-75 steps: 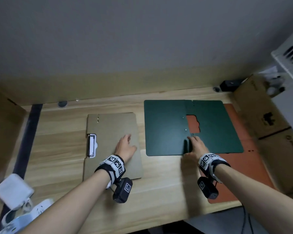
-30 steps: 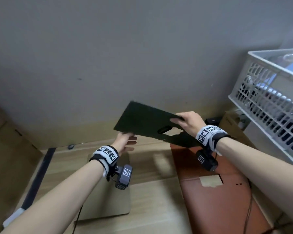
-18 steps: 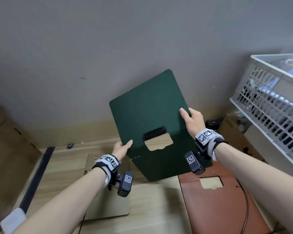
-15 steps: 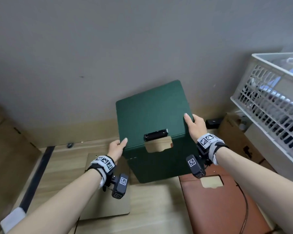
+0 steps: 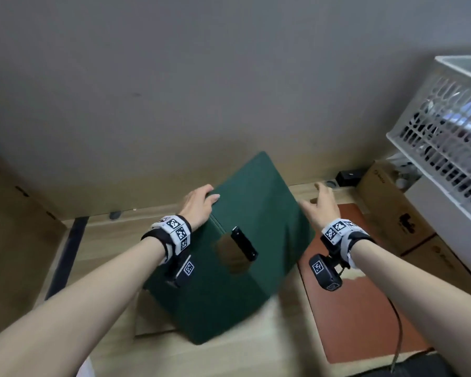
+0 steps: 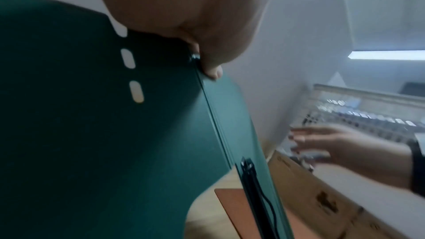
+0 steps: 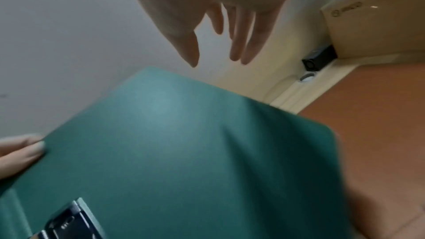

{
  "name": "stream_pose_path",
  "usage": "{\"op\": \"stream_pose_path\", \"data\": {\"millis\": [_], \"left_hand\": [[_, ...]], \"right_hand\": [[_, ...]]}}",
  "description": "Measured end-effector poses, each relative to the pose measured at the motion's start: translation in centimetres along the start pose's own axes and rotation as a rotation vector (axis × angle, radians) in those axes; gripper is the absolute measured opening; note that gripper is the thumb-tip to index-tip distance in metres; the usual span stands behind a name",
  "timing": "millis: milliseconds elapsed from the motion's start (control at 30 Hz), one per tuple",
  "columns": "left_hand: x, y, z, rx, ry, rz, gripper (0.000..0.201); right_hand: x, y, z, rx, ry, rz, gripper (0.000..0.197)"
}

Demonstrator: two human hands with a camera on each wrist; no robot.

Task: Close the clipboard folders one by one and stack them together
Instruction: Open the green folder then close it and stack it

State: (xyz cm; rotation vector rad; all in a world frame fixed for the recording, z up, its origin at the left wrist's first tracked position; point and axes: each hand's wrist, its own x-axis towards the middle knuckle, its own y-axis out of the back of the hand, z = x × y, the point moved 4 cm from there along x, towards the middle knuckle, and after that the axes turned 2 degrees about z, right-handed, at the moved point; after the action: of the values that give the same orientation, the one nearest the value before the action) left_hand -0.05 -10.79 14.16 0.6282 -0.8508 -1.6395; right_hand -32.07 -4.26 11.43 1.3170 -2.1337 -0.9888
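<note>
Pinching green folder point(image 5: 245, 240), L grip point(image 5: 199, 205), R grip point(image 5: 321, 210) splayed

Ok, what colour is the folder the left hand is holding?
Dark green folder, held by the left hand; clearest in the head view.

No legible words, brands or numbers. Square black-and-white coded marker patterns stand on the white wristband of the left wrist point(image 5: 174, 232) and the white wristband of the right wrist point(image 5: 337, 232). At three o'clock, the brown cardboard box point(image 5: 392, 213) bears a dark printed pictogram and a round logo with lettering too blurred to read.
</note>
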Motion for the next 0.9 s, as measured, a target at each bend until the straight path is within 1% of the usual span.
{"op": "stream_pose_path", "data": {"millis": [33,100,167,200,267,300,367,433,533,600,667,767,900], "left_hand": [[0.0,-0.5,0.4,0.065,-0.058,-0.061,0.018],[-0.3,-1.8,1.3,0.185,-0.174,-0.17,0.02],[-0.8,-3.4,1.9,0.275,-0.267,-0.244,0.021],[-1.0,-4.3,2.0,0.302,-0.299,-0.274,0.022],[-1.4,-6.1,2.0,0.299,-0.332,-0.321,0.022],[-1.5,-7.1,1.8,0.273,-0.326,-0.349,0.021],[-1.6,-8.7,1.0,0.226,-0.288,-0.389,0.02],[-1.4,-9.9,-0.1,0.172,-0.247,-0.356,0.02],[-0.8,-10.8,-2.2,0.095,-0.221,-0.292,0.037],[-0.6,-10.8,-4.5,0.076,-0.143,-0.237,0.042],[-0.9,-10.9,-7.5,0.075,-0.029,-0.2,0.043],[-2.7,-11.3,-12.2,0.113,0.186,-0.208,0.045],[-6.1,-12.3,-17.4,0.13,0.507,-0.253,0.05]], "right_hand": [[-0.5,0.0,-1.0,0.024,0.085,0.027,0.07],[-1.8,-0.5,-3.0,0.002,0.244,0.013,0.072],[-2.9,-1.9,-4.0,-0.064,0.343,-0.089,0.073],[-3.5,-2.9,-4.0,-0.11,0.355,-0.163,0.073],[-4.4,-4.9,-3.3,-0.199,0.33,-0.291,0.067],[-4.7,-5.7,-2.7,-0.219,0.302,-0.316,0.06],[-4.6,-6.8,-1.3,-0.232,0.245,-0.288,0.045],[-3.8,-7.7,0.1,-0.244,0.192,-0.26,0.041],[-1.8,-9.3,2.2,-0.255,0.108,-0.245,0.037],[0.0,-10.8,3.7,-0.284,0.039,-0.268,0.037],[1.8,-12.7,5.3,-0.309,-0.018,-0.327,0.043],[3.8,-15.7,6.8,-0.329,-0.074,-0.409,0.052],[5.0,-18.6,8.1,-0.361,-0.138,-0.493,0.062]]}}
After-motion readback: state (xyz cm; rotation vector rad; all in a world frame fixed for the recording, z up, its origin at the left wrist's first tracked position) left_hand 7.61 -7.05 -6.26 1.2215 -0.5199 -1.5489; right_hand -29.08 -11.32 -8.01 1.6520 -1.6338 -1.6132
